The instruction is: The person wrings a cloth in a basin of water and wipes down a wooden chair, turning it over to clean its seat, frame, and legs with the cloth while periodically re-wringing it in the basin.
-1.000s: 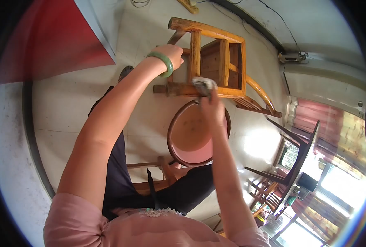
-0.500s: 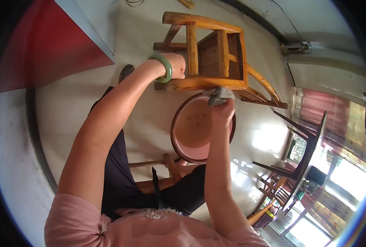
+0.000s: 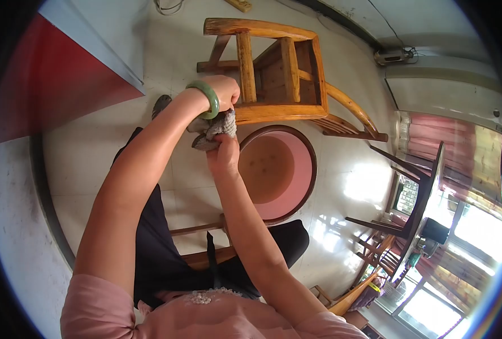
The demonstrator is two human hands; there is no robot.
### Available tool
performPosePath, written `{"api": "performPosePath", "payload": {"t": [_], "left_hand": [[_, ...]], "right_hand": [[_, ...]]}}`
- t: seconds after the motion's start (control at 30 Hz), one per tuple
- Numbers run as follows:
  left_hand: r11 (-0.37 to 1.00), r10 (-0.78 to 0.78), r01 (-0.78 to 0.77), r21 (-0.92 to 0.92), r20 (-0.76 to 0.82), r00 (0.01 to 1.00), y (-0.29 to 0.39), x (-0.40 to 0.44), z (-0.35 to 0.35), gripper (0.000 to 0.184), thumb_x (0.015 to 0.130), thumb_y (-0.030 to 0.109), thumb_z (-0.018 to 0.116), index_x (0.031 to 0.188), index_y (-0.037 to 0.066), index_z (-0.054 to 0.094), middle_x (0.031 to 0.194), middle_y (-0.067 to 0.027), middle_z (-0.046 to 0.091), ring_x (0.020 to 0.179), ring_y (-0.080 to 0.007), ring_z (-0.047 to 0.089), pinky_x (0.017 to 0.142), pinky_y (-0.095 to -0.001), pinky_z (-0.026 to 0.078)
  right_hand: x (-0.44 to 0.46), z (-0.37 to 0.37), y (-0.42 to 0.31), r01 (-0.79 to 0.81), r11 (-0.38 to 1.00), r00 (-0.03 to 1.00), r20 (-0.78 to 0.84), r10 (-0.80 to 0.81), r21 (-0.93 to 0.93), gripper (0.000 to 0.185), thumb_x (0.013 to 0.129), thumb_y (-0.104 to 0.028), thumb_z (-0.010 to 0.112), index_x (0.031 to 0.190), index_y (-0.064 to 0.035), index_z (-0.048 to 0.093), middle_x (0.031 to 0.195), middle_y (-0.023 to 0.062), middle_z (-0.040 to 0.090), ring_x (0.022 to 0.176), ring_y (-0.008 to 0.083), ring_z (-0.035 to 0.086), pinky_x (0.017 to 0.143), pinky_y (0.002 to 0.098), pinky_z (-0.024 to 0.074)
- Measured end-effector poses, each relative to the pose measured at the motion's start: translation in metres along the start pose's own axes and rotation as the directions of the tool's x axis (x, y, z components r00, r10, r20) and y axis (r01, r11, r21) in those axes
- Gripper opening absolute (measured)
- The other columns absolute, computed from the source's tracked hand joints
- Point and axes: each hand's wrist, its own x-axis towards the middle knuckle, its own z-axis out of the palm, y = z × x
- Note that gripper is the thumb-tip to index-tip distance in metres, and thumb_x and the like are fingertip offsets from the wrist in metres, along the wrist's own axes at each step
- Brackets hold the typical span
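Observation:
A wooden chair [image 3: 279, 113] lies tipped over on the floor, its legs pointing left and its curved backrest to the right. My left hand [image 3: 226, 90], with a green bangle on the wrist, is closed around the end of the chair's near leg. Bunched in my right hand [image 3: 225, 153] is a grey cloth [image 3: 220, 129], pressed against that leg end just below my left hand. The leg's tip is hidden behind the cloth and hands. A pink basin [image 3: 303, 164] with a dark rim stands below the chair, holding brownish, murky water.
Under me is a wooden seat [image 3: 200, 259]. A red-sided panel [image 3: 76, 79] stands at the left. At the right are a dark table [image 3: 426, 198], more wooden chairs [image 3: 384, 254] and curtained windows. A cable [image 3: 169, 7] lies on the floor at the top.
My right hand has moved the cloth leftward along the chair's near leg, from near the seat to the leg's end. My left hand keeps its hold. The view has shifted slightly.

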Motion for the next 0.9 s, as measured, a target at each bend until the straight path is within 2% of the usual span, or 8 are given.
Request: {"api": "performPosePath", "payload": {"t": [0.2, 0.3, 0.4, 0.5, 0.57, 0.67, 0.77, 0.9], "left_hand": [[0.999, -0.035, 0.033, 0.031, 0.061, 0.997, 0.007, -0.006, -0.006, 0.018, 0.067, 0.019, 0.065, 0.081, 0.006, 0.063, 0.080, -0.0075, 0.063, 0.075, -0.0245, 0.059, 0.066, -0.0347, 0.046], [0.999, -0.026, 0.026, -0.038, 0.011, 1.000, -0.001, -0.007, -0.001, 0.019, 0.067, 0.020, 0.064, 0.082, 0.008, 0.064, 0.082, -0.0073, 0.063, 0.078, -0.0240, 0.059, 0.068, -0.0343, 0.045], [0.996, -0.078, 0.078, -0.034, 0.001, 0.997, -0.002, -0.017, -0.001, 0.040, 0.063, 0.031, 0.068, 0.095, 0.008, 0.060, 0.091, -0.0100, 0.061, 0.084, -0.0261, 0.057, 0.073, -0.0345, 0.044], [0.981, -0.183, 0.172, 0.089, 0.133, 0.974, 0.008, -0.021, 0.000, 0.065, 0.058, 0.041, 0.071, 0.108, 0.004, 0.051, 0.103, -0.0117, 0.058, 0.094, -0.0289, 0.054, 0.085, -0.0408, 0.037], [0.964, -0.206, 0.144, 0.225, 0.279, 0.938, 0.012, -0.021, 0.002, 0.066, 0.059, 0.042, 0.071, 0.108, 0.003, 0.051, 0.104, -0.0115, 0.057, 0.098, -0.0289, 0.052, 0.088, -0.0456, 0.032], [0.955, -0.183, 0.116, 0.273, 0.232, 0.955, 0.009, -0.019, 0.002, 0.062, 0.058, 0.043, 0.071, 0.102, 0.003, 0.054, 0.102, -0.0122, 0.057, 0.102, -0.0283, 0.050, 0.091, -0.0472, 0.030], [0.947, -0.192, 0.122, 0.297, 0.218, 0.957, 0.010, -0.018, 0.003, 0.056, 0.057, 0.044, 0.072, 0.094, 0.004, 0.059, 0.098, -0.0115, 0.060, 0.100, -0.0276, 0.052, 0.090, -0.0445, 0.032], [0.929, -0.203, 0.136, 0.343, 0.169, 0.964, 0.010, -0.014, -0.002, 0.052, 0.057, 0.044, 0.072, 0.087, 0.003, 0.063, 0.097, -0.0117, 0.061, 0.099, -0.0266, 0.053, 0.090, -0.0417, 0.033]], "right_hand": [[0.047, -0.056, -0.066, 0.055, 0.997, 0.969, 0.244, -0.041, -0.050, 0.026, 0.076, -0.004, 0.037, 0.096, 0.0001, 0.053, 0.094, 0.0112, 0.056, 0.082, 0.0224, 0.056, 0.074, 0.0339, 0.0469], [0.071, -0.079, -0.118, 0.186, 0.973, 0.976, -0.085, -0.199, -0.137, 0.019, 0.078, -0.002, 0.042, 0.094, 0.0012, 0.051, 0.089, 0.0093, 0.055, 0.081, 0.0203, 0.056, 0.070, 0.0348, 0.0488], [0.054, -0.056, -0.176, 0.533, 0.632, 0.757, -0.016, -0.653, -0.563, 0.018, 0.074, 0.000, 0.047, 0.091, 0.0022, 0.047, 0.087, 0.0123, 0.054, 0.077, 0.0204, 0.057, 0.064, 0.0326, 0.0511], [0.061, -0.048, -0.185, 0.391, 0.189, 0.671, 0.138, -0.728, -0.901, 0.025, 0.074, -0.010, 0.053, 0.095, 0.0022, 0.050, 0.089, 0.0118, 0.054, 0.082, 0.0225, 0.056, 0.071, 0.0314, 0.0446], [0.057, -0.043, -0.165, 0.340, -0.273, 0.524, 0.422, -0.740, -0.900, 0.036, 0.073, -0.019, 0.055, 0.102, 0.0026, 0.048, 0.101, 0.0240, 0.048, 0.092, 0.0340, 0.051, 0.080, 0.0386, 0.0415], [0.037, -0.028, -0.135, 0.341, -0.368, 0.515, 0.499, -0.697, -0.865, 0.037, 0.074, -0.016, 0.057, 0.107, -0.0017, 0.052, 0.109, 0.0285, 0.043, 0.100, 0.0431, 0.043, 0.085, 0.0454, 0.0364], [0.019, -0.007, -0.087, 0.447, -0.562, 0.499, 0.716, -0.489, -0.696, 0.031, 0.070, -0.009, 0.057, 0.102, -0.0080, 0.057, 0.110, 0.0235, 0.045, 0.102, 0.0371, 0.041, 0.088, 0.0450, 0.0325], [0.005, 0.018, -0.073, 0.646, -0.562, 0.405, 0.856, -0.321, -0.516, 0.030, 0.066, -0.005, 0.056, 0.096, -0.0073, 0.057, 0.110, 0.0201, 0.046, 0.096, 0.0372, 0.044, 0.084, 0.0429, 0.0375]]}}
